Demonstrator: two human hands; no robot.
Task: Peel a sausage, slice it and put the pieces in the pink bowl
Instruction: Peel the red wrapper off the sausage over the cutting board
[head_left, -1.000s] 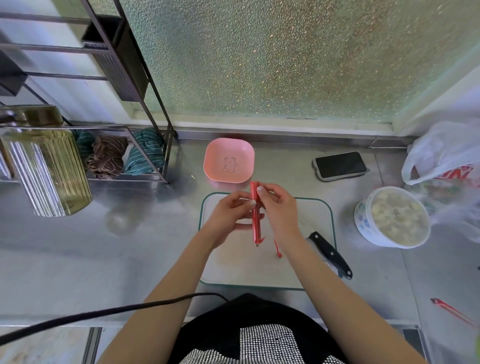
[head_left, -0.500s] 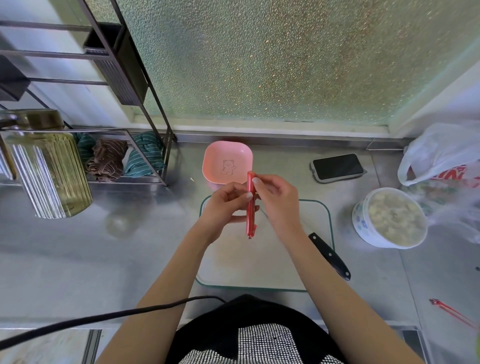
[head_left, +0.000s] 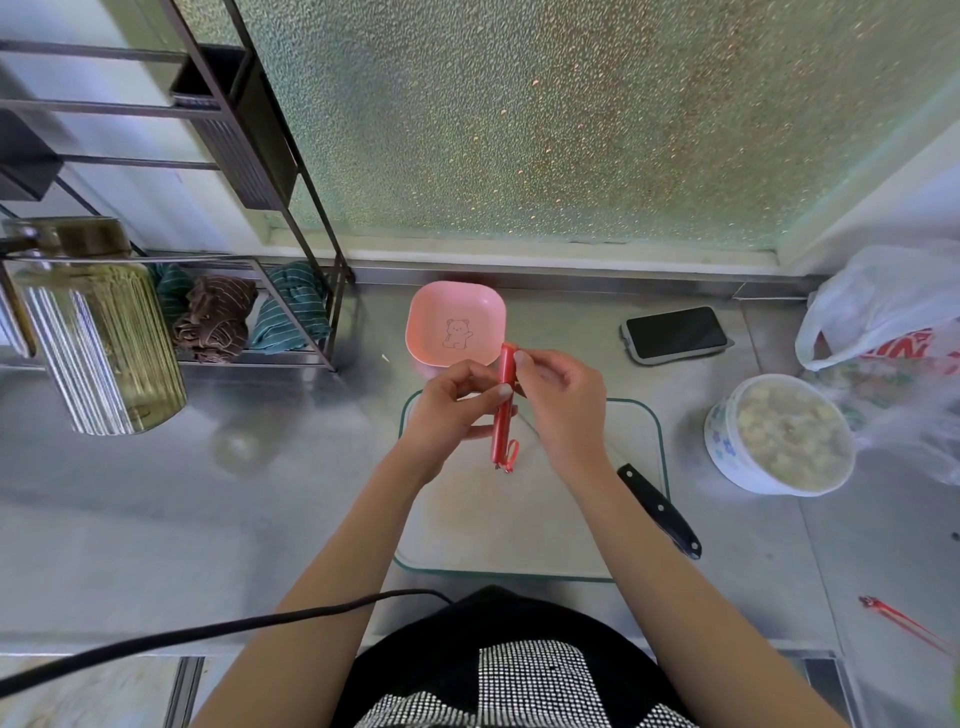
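Right now I have the sausage (head_left: 503, 410) held upright above the far half of the glass cutting board (head_left: 519, 525), still in its red casing. My left hand (head_left: 451, 410) grips it around the middle, thumb across the front, and my right hand (head_left: 563, 402) pinches its top end between thumb and fingertips. A thin curl of red casing (head_left: 511, 457) hangs loose at the bottom end, clear of the board.

Just beyond the sausage sits the pink bowl (head_left: 456, 323), square with rounded corners and a bear drawn on the bottom; from my view the sausage tip overlaps its near right corner, and the bowl's near edge is just beside the board's far edge. I can see nothing in it but the drawing.

On the right edge of the board lies a black-handled knife (head_left: 660, 512), handle pointing toward me and to the right; my right forearm hides the blade. Further right on the table (head_left: 156, 509) stands a white tub with blue flowers (head_left: 779, 434), full of pale lumps, and beyond it a white plastic bag (head_left: 883, 306) with red print. A dark phone (head_left: 675, 333) lies face up between bowl and bag. A red strip (head_left: 901, 621) lies near the table's front right corner.

On my left, a ribbed glass jar (head_left: 98, 332) stands close to the camera beside a black wire rack (head_left: 291, 249) holding folded striped cloths (head_left: 218, 317). A black cable (head_left: 208, 631) crosses the foreground over my left arm.
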